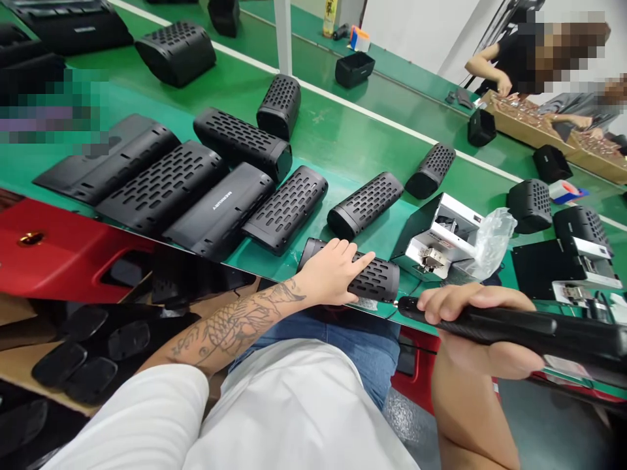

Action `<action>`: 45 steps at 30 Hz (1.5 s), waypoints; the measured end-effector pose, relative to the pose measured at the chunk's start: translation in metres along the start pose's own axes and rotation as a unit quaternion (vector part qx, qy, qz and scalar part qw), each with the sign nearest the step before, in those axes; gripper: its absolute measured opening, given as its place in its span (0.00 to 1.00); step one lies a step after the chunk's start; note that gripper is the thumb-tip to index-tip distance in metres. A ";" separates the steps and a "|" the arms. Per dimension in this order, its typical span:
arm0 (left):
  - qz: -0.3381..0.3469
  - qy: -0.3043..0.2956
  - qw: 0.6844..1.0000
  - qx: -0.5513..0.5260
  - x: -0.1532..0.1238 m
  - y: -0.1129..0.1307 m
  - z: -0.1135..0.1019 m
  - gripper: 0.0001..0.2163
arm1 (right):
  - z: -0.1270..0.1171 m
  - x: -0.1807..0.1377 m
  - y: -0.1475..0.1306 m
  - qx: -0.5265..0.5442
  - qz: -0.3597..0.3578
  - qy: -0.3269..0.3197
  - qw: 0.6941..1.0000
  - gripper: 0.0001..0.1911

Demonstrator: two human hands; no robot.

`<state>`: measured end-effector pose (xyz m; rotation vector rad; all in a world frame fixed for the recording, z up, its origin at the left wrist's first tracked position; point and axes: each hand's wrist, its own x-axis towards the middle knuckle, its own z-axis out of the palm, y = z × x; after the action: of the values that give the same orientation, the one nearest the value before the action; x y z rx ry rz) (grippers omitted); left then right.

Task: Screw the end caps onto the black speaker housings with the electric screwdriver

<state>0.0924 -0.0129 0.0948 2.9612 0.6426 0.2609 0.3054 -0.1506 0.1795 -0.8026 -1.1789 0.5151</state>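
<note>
My left hand [333,271] lies over a black perforated housing [379,277] at the near edge of the green table. Its fingers grip the housing from above, holding it on its side. My right hand [465,352] is wrapped around a black electric screwdriver [519,324], held nearly level. The bit points left and reaches the housing's lower right end; whether it touches a screw cannot be made out. Just beyond my left hand lie two similar housings, one [365,203] straight ahead and one [287,209] to the left.
Right of the housing stands a silver and black screw feeder [431,238] with a clear plastic bag [494,241] against it. A second feeder [573,274] is farther right. Several black housings cover the left. Two people work at cardboard boxes [543,130]. A red stool [63,254] stands lower left.
</note>
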 end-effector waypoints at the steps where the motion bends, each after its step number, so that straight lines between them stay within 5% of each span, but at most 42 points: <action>1: 0.000 0.001 1.000 -0.001 0.000 0.000 0.000 0.48 | 0.006 -0.001 0.004 0.000 -0.001 0.004 1.000 0.26; 14: -0.009 -0.040 0.999 0.003 0.003 0.002 -0.008 0.46 | 0.011 -0.006 0.022 0.041 0.096 -0.037 0.994 0.23; 25: -0.027 -0.077 0.997 -0.008 0.004 0.008 -0.018 0.49 | -0.002 -0.006 0.031 0.039 0.109 -0.136 0.984 0.25; 29: -0.029 -0.085 0.996 0.002 0.002 0.010 -0.019 0.47 | 0.006 -0.008 0.025 0.007 0.077 -0.089 0.993 0.26; 32: -0.050 -0.090 0.995 0.010 0.002 0.015 -0.018 0.50 | -0.009 0.006 0.019 -0.010 0.052 -0.044 0.998 0.27; 35: -0.087 -0.086 0.992 0.020 0.004 0.021 -0.017 0.51 | -0.041 0.033 0.025 -0.090 -0.029 0.102 0.990 0.29; 39: -0.100 -0.090 0.991 0.021 0.005 0.025 -0.018 0.52 | -0.073 0.064 0.055 -0.182 -0.107 0.277 0.937 0.21; 45: -0.069 -0.087 0.994 -0.002 -0.008 0.007 -0.024 0.50 | -0.080 0.061 0.084 -0.179 -0.063 0.255 0.948 0.16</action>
<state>0.0835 -0.0212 0.1184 2.8757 0.8157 -0.0088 0.4049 -0.0760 0.1384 -1.0845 -0.8361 -0.0284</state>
